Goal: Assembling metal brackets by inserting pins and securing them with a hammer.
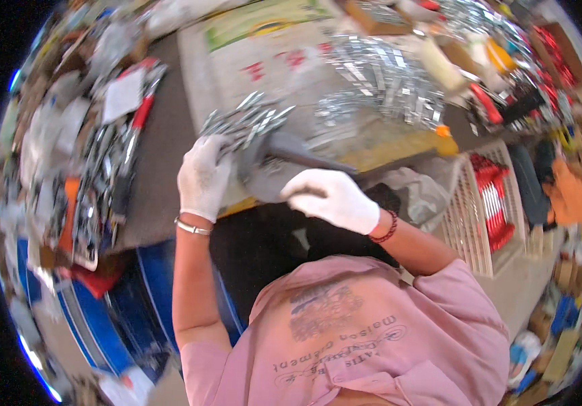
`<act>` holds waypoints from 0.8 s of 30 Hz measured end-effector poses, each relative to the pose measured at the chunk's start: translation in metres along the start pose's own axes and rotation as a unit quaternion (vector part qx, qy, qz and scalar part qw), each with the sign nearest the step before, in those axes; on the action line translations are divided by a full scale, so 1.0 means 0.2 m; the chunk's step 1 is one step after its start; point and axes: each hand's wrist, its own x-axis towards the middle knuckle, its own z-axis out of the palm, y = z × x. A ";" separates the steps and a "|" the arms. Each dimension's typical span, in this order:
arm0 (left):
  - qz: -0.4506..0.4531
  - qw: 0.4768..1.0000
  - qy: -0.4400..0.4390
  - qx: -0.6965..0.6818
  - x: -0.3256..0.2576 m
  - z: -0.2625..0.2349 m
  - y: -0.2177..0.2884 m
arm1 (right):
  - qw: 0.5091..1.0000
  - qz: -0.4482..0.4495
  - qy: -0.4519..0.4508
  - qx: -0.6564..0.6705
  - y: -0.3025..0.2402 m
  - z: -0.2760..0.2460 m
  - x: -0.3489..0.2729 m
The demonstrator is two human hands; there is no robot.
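Observation:
My left hand point(204, 172), in a white glove, is at the near left end of a loose heap of thin silvery metal pieces point(253, 120). Its fingers are bent in, and the heap and blur hide what they grip, if anything. My right hand point(335, 201), also white-gloved, hovers by the table's front edge with curled fingers; anything in them is too blurred to name. Between both hands sits a dark grey fixture point(294, 150) with a long arm sloping to the right. A grey rounded surface point(264, 183) lies below it.
More shiny metal pieces point(389, 81) cover the table's right side. Tools and plastic bags crowd the left, with an orange-handled tool point(70, 203). A cream plastic crate point(470, 220) holding red-wrapped metal pieces point(497, 203) stands at right. Blue striped material point(108, 318) is below left.

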 end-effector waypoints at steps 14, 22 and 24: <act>-0.253 0.860 -0.079 -0.436 -0.05 0.02 0.13 | 0.670 -0.035 0.209 -0.711 0.01 -0.87 0.11; -0.256 0.868 -0.161 -0.394 -0.17 -0.03 0.21 | 0.649 -0.074 0.174 -0.737 0.02 -0.90 0.20; -0.278 0.862 -0.151 -0.396 -0.19 -0.02 0.22 | 0.731 -0.114 0.238 -0.630 0.00 -0.82 0.15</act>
